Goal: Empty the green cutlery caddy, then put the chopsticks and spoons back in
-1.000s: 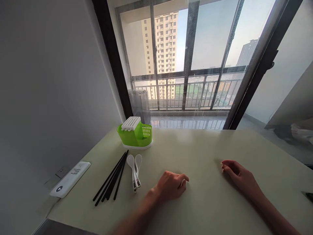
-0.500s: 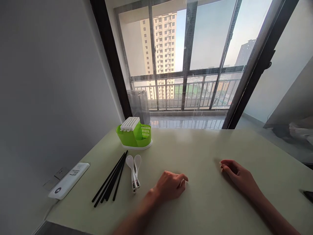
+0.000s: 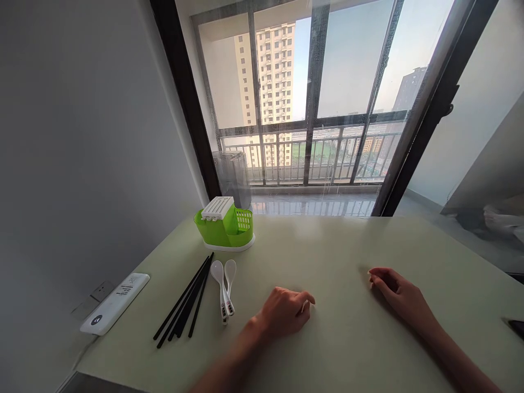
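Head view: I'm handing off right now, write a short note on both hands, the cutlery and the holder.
Left hand: loosely curled, resting on the pale green table, holding nothing; the nearest things are the two white plastic spoons.
Right hand: resting on the table, fingers bent, holding nothing.
Things: the spoons lie side by side, bowls pointing away from the person; the bundle of black chopsticks lies just left of them; the green plastic cutlery holder with a white slotted insert stands upright beyond both.
Done: no cutlery shows in the holder.
Left: spoons and chopsticks all lie loose on the table.
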Demonstrator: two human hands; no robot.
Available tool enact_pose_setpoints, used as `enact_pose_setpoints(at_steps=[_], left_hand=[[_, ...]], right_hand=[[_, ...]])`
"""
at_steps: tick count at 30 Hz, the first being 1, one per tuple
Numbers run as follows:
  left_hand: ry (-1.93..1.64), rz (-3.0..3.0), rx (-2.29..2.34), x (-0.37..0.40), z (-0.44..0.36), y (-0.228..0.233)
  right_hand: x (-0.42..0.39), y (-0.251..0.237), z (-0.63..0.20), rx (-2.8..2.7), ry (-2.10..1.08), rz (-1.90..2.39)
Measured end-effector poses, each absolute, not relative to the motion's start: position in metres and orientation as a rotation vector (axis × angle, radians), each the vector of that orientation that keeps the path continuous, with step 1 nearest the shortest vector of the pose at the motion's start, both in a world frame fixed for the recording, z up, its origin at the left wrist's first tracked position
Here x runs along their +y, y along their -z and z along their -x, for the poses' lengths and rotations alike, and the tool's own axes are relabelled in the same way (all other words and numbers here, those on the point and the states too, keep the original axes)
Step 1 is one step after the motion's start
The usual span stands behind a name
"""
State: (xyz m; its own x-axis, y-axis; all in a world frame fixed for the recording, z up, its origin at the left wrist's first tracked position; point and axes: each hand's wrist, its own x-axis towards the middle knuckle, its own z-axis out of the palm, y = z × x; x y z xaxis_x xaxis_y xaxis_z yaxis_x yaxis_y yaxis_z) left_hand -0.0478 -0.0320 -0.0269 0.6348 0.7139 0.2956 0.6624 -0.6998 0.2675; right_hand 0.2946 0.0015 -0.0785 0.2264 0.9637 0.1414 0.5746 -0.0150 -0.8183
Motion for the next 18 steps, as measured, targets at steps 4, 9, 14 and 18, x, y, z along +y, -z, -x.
enact_pose_setpoints(at_steps=[4, 9, 14, 18], left_hand=[[-0.577, -2.716, 1.156, -0.0328, 0.0478, 0.0248], [-0.570, -2.715, 1.161, -0.0334, 0.0477, 0.0230], [-0.562, -2.712, 1.182, -0.0346, 0.0470, 0.0215], [-0.554, -2.709, 1.190, -0.0350, 0.0470, 0.0203]], right_hand=[[0.0007, 0.0779, -0.2938, -1.453, -0.600, 1.693], [-0.0016, 0.0735, -0.2913, -1.458, -0.595, 1.699], [-0.0026, 0.0707, -0.2904, -1.470, -0.577, 1.683], [-0.0018, 0.0719, -0.2912, -1.465, -0.597, 1.682]])
